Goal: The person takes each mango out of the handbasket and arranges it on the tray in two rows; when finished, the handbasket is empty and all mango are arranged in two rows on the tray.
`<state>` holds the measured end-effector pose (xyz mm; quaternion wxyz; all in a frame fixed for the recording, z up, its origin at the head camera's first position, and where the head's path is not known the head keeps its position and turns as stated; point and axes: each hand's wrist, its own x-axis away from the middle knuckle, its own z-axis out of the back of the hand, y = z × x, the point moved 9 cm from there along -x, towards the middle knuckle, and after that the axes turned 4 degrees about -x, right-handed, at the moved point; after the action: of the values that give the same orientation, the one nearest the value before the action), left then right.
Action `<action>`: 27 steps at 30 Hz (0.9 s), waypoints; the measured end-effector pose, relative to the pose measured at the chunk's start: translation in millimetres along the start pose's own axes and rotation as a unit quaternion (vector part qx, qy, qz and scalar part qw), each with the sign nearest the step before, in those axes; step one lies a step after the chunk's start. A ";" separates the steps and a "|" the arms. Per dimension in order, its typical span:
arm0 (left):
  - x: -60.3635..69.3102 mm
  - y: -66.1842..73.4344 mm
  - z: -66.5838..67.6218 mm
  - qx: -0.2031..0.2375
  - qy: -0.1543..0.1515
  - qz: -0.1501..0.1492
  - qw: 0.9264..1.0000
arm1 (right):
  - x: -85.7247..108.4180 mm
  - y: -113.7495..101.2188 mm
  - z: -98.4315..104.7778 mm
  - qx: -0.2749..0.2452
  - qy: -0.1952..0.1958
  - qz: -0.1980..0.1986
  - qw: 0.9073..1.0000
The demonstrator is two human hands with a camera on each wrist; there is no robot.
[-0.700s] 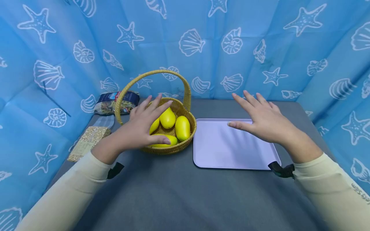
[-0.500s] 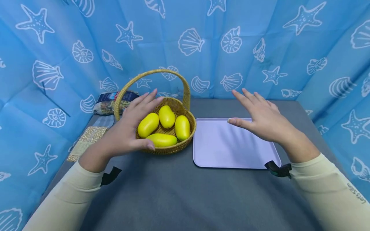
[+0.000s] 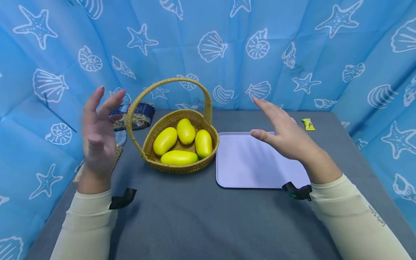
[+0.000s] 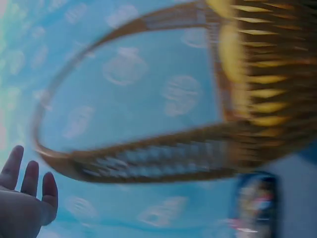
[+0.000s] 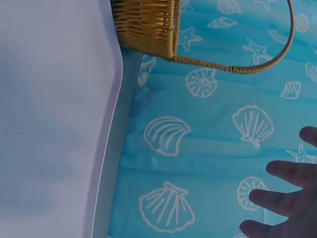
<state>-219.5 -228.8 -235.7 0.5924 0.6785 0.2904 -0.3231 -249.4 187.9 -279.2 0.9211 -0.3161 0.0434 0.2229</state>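
My left hand is raised left of the wicker basket, its fingers loosely bent and holding nothing. Several yellow mangoes lie inside the basket, whose tall handle arches over it. Over the right part of the lilac tray hovers my right hand, fingers extended, thumb apart, touching nothing. The left wrist view shows the basket's handle blurred, with fingers of the left hand at the lower left. In the right wrist view the right hand's spread fingers show against the curtain.
Behind the left hand lie a dark-blue printed bag and a packet of grains, partly hidden. A small yellow wrapped piece is at the back right. A blue shell-patterned curtain surrounds the grey table.
My left hand has moved left from in front of the basket and turned upright, uncovering the mangoes. The right hand has shifted slightly left, and the small yellow piece has come into sight.
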 end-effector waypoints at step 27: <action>101.9 -167.0 23.1 0.045 -0.095 0.301 0.948 | -20.3 -20.2 -22.8 -0.150 0.004 0.046 0.988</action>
<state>-287.9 -229.0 -420.4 0.6556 0.7266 0.0004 -0.2057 -257.3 152.2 -281.5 0.8518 -0.4495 0.0273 0.2678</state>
